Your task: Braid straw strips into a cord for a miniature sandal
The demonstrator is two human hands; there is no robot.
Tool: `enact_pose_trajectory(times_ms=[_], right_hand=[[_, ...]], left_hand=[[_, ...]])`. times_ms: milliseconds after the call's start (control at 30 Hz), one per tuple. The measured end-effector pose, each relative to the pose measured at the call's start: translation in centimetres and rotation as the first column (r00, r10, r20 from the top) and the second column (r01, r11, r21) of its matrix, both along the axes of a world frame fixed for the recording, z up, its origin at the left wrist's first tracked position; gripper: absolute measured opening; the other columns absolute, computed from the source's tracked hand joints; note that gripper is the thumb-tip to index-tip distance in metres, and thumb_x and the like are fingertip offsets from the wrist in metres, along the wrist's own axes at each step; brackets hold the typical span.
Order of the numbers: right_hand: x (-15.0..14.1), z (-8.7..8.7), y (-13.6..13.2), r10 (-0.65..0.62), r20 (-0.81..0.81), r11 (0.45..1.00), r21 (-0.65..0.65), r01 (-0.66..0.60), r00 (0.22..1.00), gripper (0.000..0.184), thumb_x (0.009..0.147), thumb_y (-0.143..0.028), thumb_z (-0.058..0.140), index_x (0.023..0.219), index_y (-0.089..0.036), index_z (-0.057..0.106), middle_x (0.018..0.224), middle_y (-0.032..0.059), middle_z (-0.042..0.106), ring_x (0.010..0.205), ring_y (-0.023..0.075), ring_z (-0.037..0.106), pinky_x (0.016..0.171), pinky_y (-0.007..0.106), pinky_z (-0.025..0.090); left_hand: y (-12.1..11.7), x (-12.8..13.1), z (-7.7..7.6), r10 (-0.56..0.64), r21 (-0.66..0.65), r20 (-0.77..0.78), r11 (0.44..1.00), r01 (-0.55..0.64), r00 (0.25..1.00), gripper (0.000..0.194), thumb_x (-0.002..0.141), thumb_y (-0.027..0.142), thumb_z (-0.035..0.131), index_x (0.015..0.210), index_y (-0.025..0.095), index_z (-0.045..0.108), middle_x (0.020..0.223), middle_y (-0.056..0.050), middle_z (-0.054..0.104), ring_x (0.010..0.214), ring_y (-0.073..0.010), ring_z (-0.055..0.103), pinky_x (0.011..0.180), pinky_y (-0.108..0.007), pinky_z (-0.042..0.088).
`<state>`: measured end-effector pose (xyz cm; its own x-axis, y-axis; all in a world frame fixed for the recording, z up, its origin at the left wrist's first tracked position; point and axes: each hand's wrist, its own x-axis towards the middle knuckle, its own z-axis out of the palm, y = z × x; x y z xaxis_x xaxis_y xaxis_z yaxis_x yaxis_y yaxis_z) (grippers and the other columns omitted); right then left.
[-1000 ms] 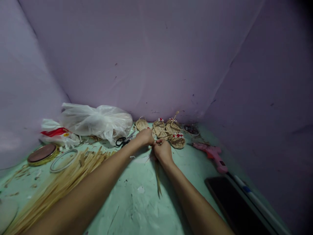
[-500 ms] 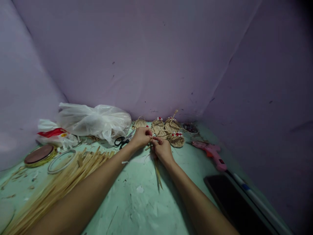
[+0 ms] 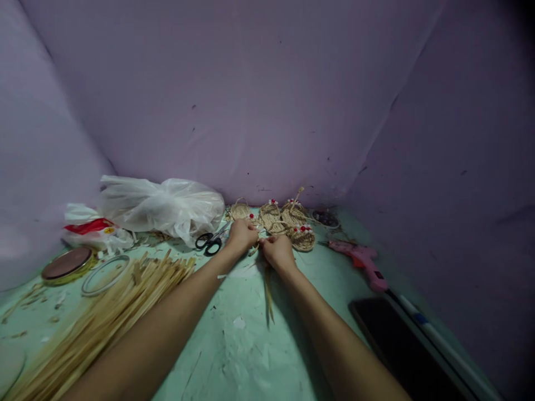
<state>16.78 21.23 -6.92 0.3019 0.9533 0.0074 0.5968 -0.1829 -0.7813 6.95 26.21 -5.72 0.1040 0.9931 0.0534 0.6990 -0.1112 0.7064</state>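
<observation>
My left hand [image 3: 241, 236] and my right hand [image 3: 276, 250] meet at the far middle of a pale green table [image 3: 234, 356], both with fingers curled in a pinch on straw strands [image 3: 268, 292] that trail back toward me. Just beyond the hands lie several small woven straw sandals [image 3: 288, 221] with red and white beads. Black-handled scissors [image 3: 209, 243] lie just left of my left hand.
A big bundle of straw strips [image 3: 100, 317] covers the left. Behind it sit a clear plastic bag [image 3: 161, 207], a round tin lid [image 3: 67, 263] and a ring [image 3: 104, 273]. A pink glue gun [image 3: 361, 262] and a dark phone [image 3: 401, 351] lie right. Purple walls enclose the corner.
Both hands have edged slightly farther away toward the sandals, still pinched together on the strands. The view shifted a little.
</observation>
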Motion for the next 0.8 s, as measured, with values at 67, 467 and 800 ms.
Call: enact_pose_trajectory(times_ms=[67,467,800], right_hand=[[0.2,-0.2,0.4,0.006,0.002,1.0,-0.014,-0.006,1.0,0.025,0.069,-0.028,0.051,0.057,-0.012,0.065,0.046,0.0067,0.059,0.044,0.0128,0.053,0.043,0.019,0.033],[0.3,-0.4,-1.1,0.065,-0.056,0.998,-0.005,-0.065,0.996,0.025,0.071,-0.028,0.049,0.068,-0.011,0.067,0.05,0.0044,0.061,0.037,0.0095,0.049,0.039,0.018,0.031],[-0.8,1.1,-3.8,0.012,0.207,0.998,0.058,-0.024,0.978,0.023,0.071,-0.023,0.049,0.06,-0.012,0.065,0.057,0.0093,0.063,0.046,0.0098,0.046,0.043,0.022,0.022]], left_hand=[[-0.2,0.1,0.6,0.021,-0.017,-0.063,1.0,-0.022,0.998,0.015,0.056,0.011,0.049,0.06,0.01,0.063,0.054,-0.006,0.058,0.061,-0.0162,0.055,0.056,-0.024,0.038],[-5.7,-0.9,1.8,-0.013,0.051,-0.465,0.998,0.041,0.885,0.029,0.069,0.036,0.044,0.074,0.017,0.064,0.076,-0.011,0.064,0.075,-0.0214,0.057,0.062,-0.028,0.039],[-7.1,-1.3,1.5,-0.157,0.047,-0.619,0.971,0.235,0.769,0.033,0.075,0.031,0.034,0.082,0.02,0.064,0.082,-0.01,0.064,0.079,-0.0223,0.058,0.066,-0.031,0.039]])
